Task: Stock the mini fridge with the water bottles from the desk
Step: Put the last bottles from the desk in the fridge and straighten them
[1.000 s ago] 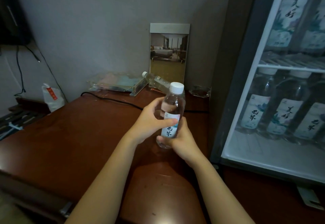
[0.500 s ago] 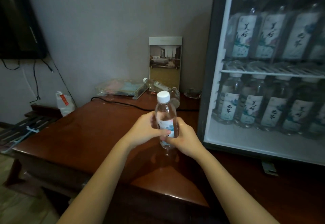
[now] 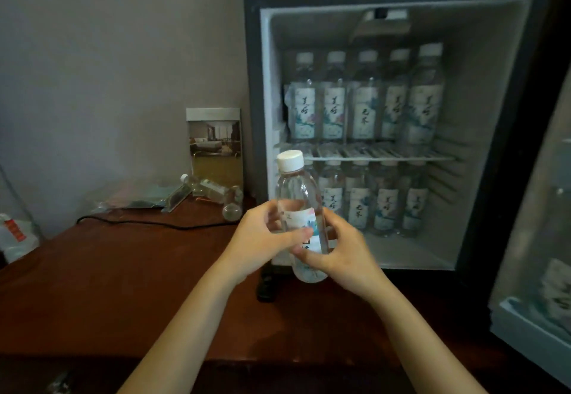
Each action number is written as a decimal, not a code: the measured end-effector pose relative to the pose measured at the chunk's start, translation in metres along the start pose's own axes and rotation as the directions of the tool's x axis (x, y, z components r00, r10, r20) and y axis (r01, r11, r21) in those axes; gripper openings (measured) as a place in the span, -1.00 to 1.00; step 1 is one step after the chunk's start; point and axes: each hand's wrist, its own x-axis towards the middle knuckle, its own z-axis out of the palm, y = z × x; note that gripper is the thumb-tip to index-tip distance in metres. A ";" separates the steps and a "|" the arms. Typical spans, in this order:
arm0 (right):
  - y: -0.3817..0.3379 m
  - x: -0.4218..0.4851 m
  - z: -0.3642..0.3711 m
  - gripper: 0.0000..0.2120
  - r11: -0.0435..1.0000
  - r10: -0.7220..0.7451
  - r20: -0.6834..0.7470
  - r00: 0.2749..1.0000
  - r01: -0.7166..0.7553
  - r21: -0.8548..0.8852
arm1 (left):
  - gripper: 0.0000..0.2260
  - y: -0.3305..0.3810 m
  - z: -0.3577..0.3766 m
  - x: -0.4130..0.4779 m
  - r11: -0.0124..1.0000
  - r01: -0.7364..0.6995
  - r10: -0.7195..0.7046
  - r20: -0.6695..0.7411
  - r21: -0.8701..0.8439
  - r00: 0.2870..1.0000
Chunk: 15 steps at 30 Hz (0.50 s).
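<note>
A clear water bottle (image 3: 299,208) with a white cap and a pale label stands upright in the air above the brown desk (image 3: 123,285). My left hand (image 3: 262,242) grips its left side and my right hand (image 3: 343,251) grips its right side and lower part. Behind it the mini fridge (image 3: 500,115) stands open, with several labelled bottles on its wire shelf (image 3: 386,154) and several more on its floor. Two more bottles (image 3: 216,192) lie on their sides at the back of the desk.
The fridge door (image 3: 537,254) hangs open at the right edge. A framed room picture (image 3: 214,143) leans on the wall beside the fridge. Clear plastic packets (image 3: 142,196) and a black cable (image 3: 148,223) lie at the desk's back. A white bag (image 3: 15,236) sits far left.
The view has swung right and back, bringing the whole open fridge into sight. Both hands have carried the bottle to the right, in front of the fridge's lower left corner.
</note>
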 end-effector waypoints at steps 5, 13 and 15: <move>-0.010 0.012 -0.042 -0.59 0.999 -0.043 -0.194 0.980 0.039 -0.023 | -0.61 0.035 0.039 0.047 0.997 -0.077 0.077 -0.011 -0.018 0.997; -0.008 0.069 -0.091 -0.40 0.997 0.033 -0.424 0.905 0.001 0.080 | -0.79 0.085 0.073 0.125 0.978 -0.197 0.196 0.024 0.062 0.980; -0.007 0.085 -0.101 -0.45 0.998 0.032 -0.460 0.887 -0.001 0.067 | -0.80 0.087 0.079 0.141 0.972 -0.215 0.214 0.016 0.096 0.977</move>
